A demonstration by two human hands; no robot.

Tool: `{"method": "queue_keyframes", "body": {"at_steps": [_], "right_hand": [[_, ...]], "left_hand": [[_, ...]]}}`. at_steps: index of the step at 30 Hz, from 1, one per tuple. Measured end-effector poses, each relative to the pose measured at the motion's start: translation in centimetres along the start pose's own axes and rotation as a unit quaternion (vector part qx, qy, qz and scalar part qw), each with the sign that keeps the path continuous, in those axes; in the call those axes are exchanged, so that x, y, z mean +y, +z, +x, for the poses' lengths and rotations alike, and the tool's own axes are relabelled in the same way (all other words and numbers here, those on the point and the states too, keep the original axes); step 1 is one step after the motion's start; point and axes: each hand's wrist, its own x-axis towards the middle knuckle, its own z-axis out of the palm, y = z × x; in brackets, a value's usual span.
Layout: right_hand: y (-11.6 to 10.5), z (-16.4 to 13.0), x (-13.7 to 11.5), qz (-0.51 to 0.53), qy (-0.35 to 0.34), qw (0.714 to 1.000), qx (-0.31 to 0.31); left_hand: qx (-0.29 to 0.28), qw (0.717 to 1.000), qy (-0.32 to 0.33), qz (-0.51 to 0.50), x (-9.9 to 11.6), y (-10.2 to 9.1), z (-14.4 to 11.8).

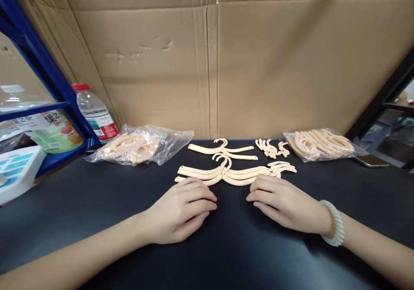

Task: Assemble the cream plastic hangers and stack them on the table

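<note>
Several cream plastic clothes hangers lie flat on the dark table; the front group of hangers (239, 179) sits just beyond my hands. Behind it lie more hanger pieces (237, 151) with hooks pointing away. My left hand (183, 210) rests on the table, fingers loosely bent and slightly apart, holding nothing. It covers part of the front hangers' left arms. My right hand (287, 206), with a pale coiled band (334, 224) at the wrist, lies likewise over their right ends, also holding nothing. Whether either hand touches the hangers I cannot tell.
Small loose hook pieces (271, 148) lie at the back right. A clear bag of cream parts (139, 145) is at left, another bag (318, 145) at right beside a phone-like slab (371, 161). A red-capped bottle (95, 113) stands by the blue shelf frame (54, 74). Cardboard (155, 65) walls the back.
</note>
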Motion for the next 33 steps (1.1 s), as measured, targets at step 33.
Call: {"method": "queue_keyframes", "body": {"at_steps": [33], "right_hand": [[-2.6,1.1,12.1,-0.233,0.183,0.953,-0.056]], "left_hand": [[-0.052,0.954,-0.229,0.187,-11.9,1.8,5.1]]}}
